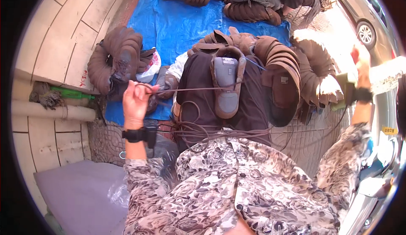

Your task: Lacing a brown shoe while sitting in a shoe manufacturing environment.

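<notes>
A grey and brown shoe upper (pixel 226 84) lies across my dark-clad lap, its toe toward me. My left hand (pixel 138 97) is closed on a brown cord (pixel 190 90), which stretches taut across to the shoe upper. More of this cord lies in loose loops over my lap and waist. Far out to the right, my right hand (pixel 361 63) is raised and apart from the shoe. Strong glare washes out its fingers, so whether they grip anything is unclear. A thin blue strand (pixel 256 63) shows beside the shoe's right edge.
Coiled stacks of brown shoe uppers (pixel 116 55) surround my lap, with more (pixel 319 72) at the right. Beneath several bundles spreads a blue tarp (pixel 173 25). A tiled wall (pixel 63 31) and pipe (pixel 50 110) border the left. A parked car (pixel 368 15) stands far right.
</notes>
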`<action>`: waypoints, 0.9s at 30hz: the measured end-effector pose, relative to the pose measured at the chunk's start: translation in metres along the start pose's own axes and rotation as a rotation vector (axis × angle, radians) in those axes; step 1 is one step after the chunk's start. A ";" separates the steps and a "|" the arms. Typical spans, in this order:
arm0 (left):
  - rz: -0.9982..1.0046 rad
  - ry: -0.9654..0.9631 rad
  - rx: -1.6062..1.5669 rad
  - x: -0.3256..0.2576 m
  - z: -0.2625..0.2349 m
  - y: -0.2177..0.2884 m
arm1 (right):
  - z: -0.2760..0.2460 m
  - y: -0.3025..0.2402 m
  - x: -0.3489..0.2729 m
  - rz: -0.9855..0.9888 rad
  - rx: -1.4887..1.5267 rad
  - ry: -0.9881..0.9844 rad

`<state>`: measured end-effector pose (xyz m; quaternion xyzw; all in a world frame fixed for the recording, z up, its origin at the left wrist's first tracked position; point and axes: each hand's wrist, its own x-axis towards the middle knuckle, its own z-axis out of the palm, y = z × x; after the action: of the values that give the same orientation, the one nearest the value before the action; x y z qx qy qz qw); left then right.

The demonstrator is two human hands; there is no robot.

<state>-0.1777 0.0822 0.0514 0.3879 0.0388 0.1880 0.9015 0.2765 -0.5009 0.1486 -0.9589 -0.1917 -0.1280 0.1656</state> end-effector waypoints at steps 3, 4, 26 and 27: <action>-0.413 0.446 1.675 -0.003 -0.037 0.028 | 0.097 -0.017 -0.107 -0.015 -0.209 0.000; -0.399 0.364 1.656 0.024 -0.027 0.015 | 0.084 0.050 -0.126 0.042 -0.334 0.023; -0.416 -0.468 1.048 0.108 0.062 -0.089 | 0.187 -0.361 -0.169 -0.452 0.527 -0.159; -0.400 -0.489 1.063 0.108 0.068 -0.088 | 0.190 -0.361 -0.170 -0.448 0.413 -0.172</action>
<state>-0.0362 0.0203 0.0446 0.8012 -0.0085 -0.1238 0.5854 0.0114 -0.1721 0.0192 -0.8462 -0.4334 -0.0381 0.3076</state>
